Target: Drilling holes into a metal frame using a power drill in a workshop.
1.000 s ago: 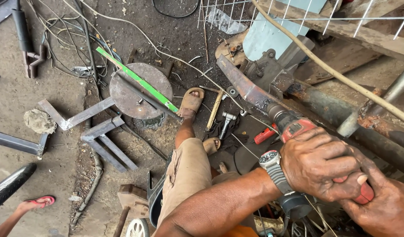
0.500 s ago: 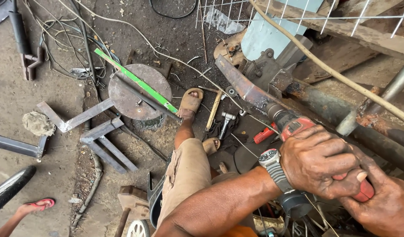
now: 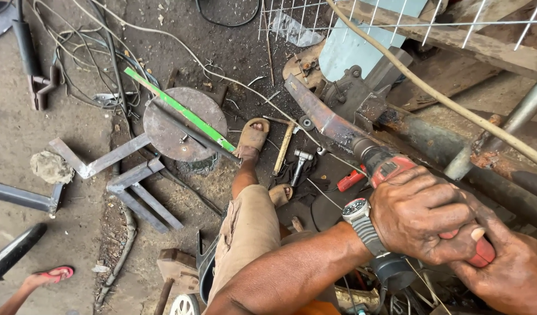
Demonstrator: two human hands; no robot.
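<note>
Item, held: red power tool (image 3: 391, 169), body running from about 4 o'clock up toward 10 o'clock, its dark nose set against a long rusty metal bar (image 3: 324, 119) that slants across the upper middle of my view. My left hand (image 3: 423, 219) is closed over the top of the red body, fingers wrapped round it, a wristwatch (image 3: 362, 219) with a grey strap on that wrist. My right hand (image 3: 510, 271), at 4 o'clock near the frame corner, is closed around the tool's rear end, just beside and partly under the left.

Item, floor at centre: my sandalled foot (image 3: 252, 137), with a wooden-handled hammer (image 3: 285, 149) just to its right, at 3 o'clock of the foot.

Item, at 10 o'clock of the foot: round rusty steel disc (image 3: 175, 125), a green strip (image 3: 178, 108) lying diagonally across it.

Item, left of the disc: grey angle-iron pieces (image 3: 99, 163).

Item, top right: white wire mesh (image 3: 397, 17) over a wooden plank (image 3: 484, 49).

Item, bottom left corner: another person's foot in a red sandal (image 3: 50, 274)
</note>
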